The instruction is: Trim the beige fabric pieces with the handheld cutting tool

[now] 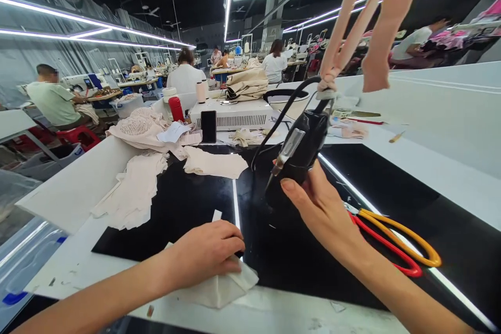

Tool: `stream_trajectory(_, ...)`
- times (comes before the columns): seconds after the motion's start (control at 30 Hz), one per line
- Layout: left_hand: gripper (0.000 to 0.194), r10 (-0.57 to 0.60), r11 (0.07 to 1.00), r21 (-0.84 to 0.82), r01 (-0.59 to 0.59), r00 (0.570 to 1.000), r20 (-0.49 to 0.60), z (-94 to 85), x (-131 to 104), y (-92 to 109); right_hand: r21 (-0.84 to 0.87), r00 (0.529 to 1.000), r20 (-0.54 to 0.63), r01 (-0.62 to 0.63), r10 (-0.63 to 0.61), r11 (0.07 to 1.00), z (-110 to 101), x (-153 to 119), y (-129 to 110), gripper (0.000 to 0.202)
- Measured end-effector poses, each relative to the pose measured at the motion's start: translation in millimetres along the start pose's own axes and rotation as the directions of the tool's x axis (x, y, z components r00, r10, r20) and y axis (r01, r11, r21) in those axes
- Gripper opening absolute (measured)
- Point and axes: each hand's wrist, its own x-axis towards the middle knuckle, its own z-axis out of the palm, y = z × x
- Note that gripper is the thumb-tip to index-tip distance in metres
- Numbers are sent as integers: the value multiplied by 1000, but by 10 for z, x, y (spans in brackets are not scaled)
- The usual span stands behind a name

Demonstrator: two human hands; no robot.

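My right hand (324, 206) is closed around a black corded hand tool (301, 148) with a metal plate on its side and a narrow metal tip pointing down and left. Pink cloth strips (344, 26) are tied at its top, where the cord comes out. Down at the near edge of the black board, my left hand (213, 248) has its fingers bent over a cream fabric piece (219, 287), gripping it; part of the cloth is hidden under the palm. A small white strip (216, 215) sticks out just beyond that hand.
Scissors (395, 240) with red and yellow handles lie to the right on the black board (274, 266). Stacked cream fabric pieces (136, 188) and a single one (215, 162) lie left and ahead. Behind stand a phone (209, 126), a white vented box (235, 115) and a red container (176, 109). People sit farther off.
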Motion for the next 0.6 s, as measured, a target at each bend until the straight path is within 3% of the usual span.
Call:
stream_trajectory(0.07, 17, -8, 1000, 15, 8, 1000, -17, 67, -14, 21, -83, 1000, 26, 10, -8, 996, -201, -76, 97, 46)
stream_trajectory(0.17, 12, 7, 998, 55, -3, 997, -72, 173, -62, 15, -263, 999, -24, -39, 33, 964, -619, -206, 314, 52)
stream_trajectory(0.33, 23, 92, 978, 199, -68, 990, -111, 258, -83, -16, -638, 994, 9, -80, 112, 766, -1332, -427, 643, 65)
stream_trajectory(0.47, 19, -52, 963, 262, 67, 997, -62, 217, -27, 29, -734, 980, 113, -26, 161, 679, -1555, -632, 863, 65)
stream_trajectory(0.53, 8, -188, 954, 239, 182, 982, 2, 168, 4, 57, -724, 990, 127, 56, 54, 687, -1574, -703, 980, 67)
stream_trajectory(0.6, 16, -346, 930, 164, 330, 935, 79, 99, 22, 72, -693, 990, 141, 112, -18, 712, -1577, -735, 1094, 72)
